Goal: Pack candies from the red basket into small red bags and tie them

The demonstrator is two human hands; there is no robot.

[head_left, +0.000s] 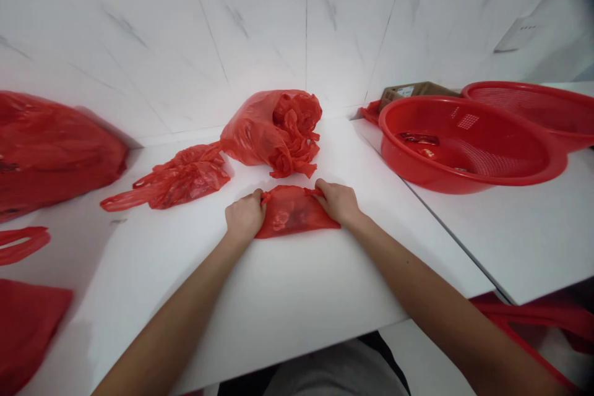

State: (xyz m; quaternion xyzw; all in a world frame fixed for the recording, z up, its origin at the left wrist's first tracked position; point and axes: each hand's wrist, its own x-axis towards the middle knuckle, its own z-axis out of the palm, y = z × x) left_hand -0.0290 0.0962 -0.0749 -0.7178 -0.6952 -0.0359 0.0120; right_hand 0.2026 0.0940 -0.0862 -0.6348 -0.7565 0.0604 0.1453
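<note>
A small red plastic bag (pixel 294 213) lies flattened on the white table (pixel 297 297) in front of me. My left hand (pixel 244 218) is closed on the bag's left top corner. My right hand (pixel 338 201) pinches its right top corner. Something dark shows dimly through the thin plastic. Just behind it sits a larger crumpled red plastic bag (pixel 273 130), and to its left a flatter red bag (pixel 179 178) with its handles stretched out leftward.
A bulky filled red bag (pixel 51 151) rests at the far left, with more red plastic (pixel 23 322) near the left edge. Two red plastic baskets (pixel 468 142) and a brown box (pixel 413 91) stand on the adjoining table at right. A tiled wall rises behind.
</note>
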